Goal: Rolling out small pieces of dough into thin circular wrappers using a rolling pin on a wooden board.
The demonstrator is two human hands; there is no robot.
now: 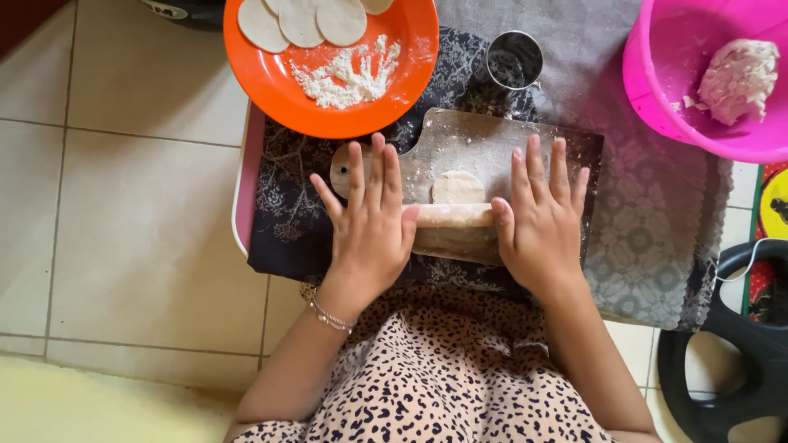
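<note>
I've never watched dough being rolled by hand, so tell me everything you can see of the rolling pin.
The rolling pin is a plain, pale wooden cylinder lying level, crosswise on the floured wooden board. Only its middle stretch shows; both ends are hidden under the flat, spread palms of the left hand and right hand, which press down on it. It looks dusted with flour. Its far edge meets the near edge of a small round dough disc on the board.

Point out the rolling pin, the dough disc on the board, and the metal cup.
rolling pin (453,215), head view, on its bare middle between the hands.
dough disc (457,187), head view, on its centre.
metal cup (515,59), head view, on its open inside.
</note>
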